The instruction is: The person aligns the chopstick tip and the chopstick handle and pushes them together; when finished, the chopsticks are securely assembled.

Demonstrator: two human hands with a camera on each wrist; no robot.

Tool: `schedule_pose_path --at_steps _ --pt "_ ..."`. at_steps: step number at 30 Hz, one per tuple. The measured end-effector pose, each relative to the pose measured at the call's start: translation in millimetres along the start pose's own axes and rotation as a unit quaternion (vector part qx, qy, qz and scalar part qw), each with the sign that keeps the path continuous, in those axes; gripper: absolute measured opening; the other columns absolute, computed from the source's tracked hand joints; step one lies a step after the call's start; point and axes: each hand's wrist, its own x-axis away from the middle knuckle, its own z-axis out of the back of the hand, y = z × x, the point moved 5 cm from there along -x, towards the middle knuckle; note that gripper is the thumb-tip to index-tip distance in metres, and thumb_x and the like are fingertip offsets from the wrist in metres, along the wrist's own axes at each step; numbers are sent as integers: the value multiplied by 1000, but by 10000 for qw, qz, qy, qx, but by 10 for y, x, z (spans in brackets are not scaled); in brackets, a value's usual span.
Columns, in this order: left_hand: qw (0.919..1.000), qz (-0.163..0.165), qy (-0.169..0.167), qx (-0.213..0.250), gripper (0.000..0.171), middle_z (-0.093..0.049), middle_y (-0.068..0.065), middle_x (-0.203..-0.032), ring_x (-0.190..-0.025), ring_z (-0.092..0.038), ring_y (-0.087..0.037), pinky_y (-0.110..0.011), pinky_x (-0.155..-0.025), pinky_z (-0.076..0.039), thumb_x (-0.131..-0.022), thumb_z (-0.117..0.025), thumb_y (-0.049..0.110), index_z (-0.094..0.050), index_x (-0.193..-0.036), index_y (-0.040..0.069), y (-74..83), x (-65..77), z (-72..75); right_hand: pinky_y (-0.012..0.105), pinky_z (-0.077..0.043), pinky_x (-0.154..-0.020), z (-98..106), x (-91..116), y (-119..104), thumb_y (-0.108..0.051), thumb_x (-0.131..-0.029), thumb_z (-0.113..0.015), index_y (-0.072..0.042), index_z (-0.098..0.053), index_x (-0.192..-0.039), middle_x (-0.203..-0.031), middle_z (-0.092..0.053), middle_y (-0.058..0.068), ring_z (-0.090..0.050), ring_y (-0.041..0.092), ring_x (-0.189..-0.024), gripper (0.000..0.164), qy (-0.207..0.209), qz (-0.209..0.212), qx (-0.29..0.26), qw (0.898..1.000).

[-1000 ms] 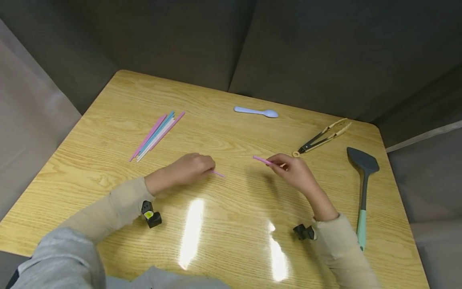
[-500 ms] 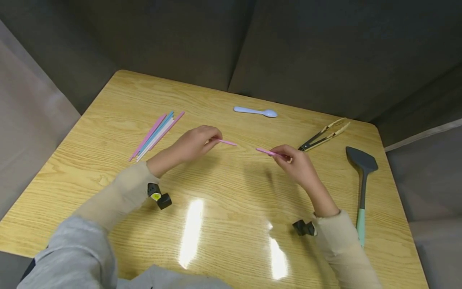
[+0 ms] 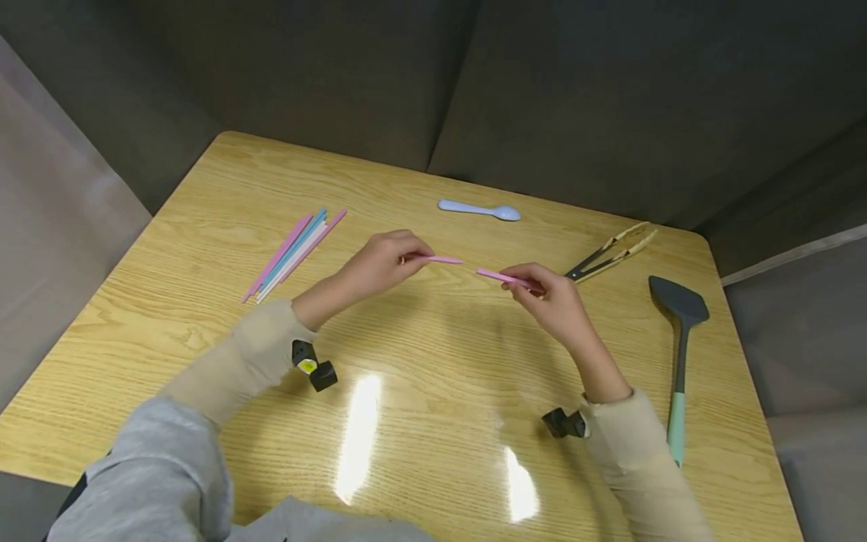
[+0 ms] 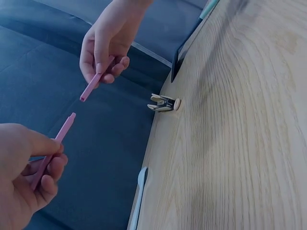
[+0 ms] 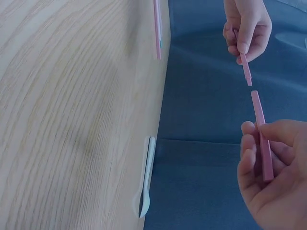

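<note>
In the head view my left hand (image 3: 389, 263) pinches a pink chopstick section (image 3: 445, 260) between thumb and fingers. My right hand (image 3: 550, 299) pinches another pink chopstick section (image 3: 493, 275). Both are held above the table, ends pointing at each other with a small gap between. The left wrist view shows a narrower stepped plug on the left section (image 4: 65, 127) and an opening in the end of the right section (image 4: 90, 88). In the right wrist view the right section (image 5: 263, 143) lies across curled fingers, its lower end near the palm.
A bundle of pink, blue and white chopsticks (image 3: 293, 256) lies on the table (image 3: 420, 421) at the left. A light blue spoon (image 3: 477, 209) is at the back, tongs (image 3: 603, 256) behind the right hand, and a spatula (image 3: 680, 324) along the right side.
My left hand has lifted its pink section from low over the table, moving away and rightward toward the other one. The right hand has moved slightly away from the body, and the gap has narrowed.
</note>
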Motion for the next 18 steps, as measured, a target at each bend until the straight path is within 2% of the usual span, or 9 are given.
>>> schedule_pose_path --at_steps 5,18 --pt "9999 -57 79 135 13 -61 -7 -83 -70 -54 -14 -21 -60 -45 -85 -60 9 -68 -93 1 45 -17 -13 19 -40 -52 -9 -11 -31 -9 -88 -56 -2 -63 -106 -91 -65 15 -53 10 -69 20 31 2 -228 9997" --pt "9991 -124 120 396 12 -62 -6 -82 -69 -55 -12 -20 -59 -46 -85 -61 8 -69 -90 1 70 -35 -42 21 -41 -47 -41 -26 -6 -11 -89 -55 -2 -63 -103 -81 -63 9 -49 11 -59 18 27 53 -399 9992"
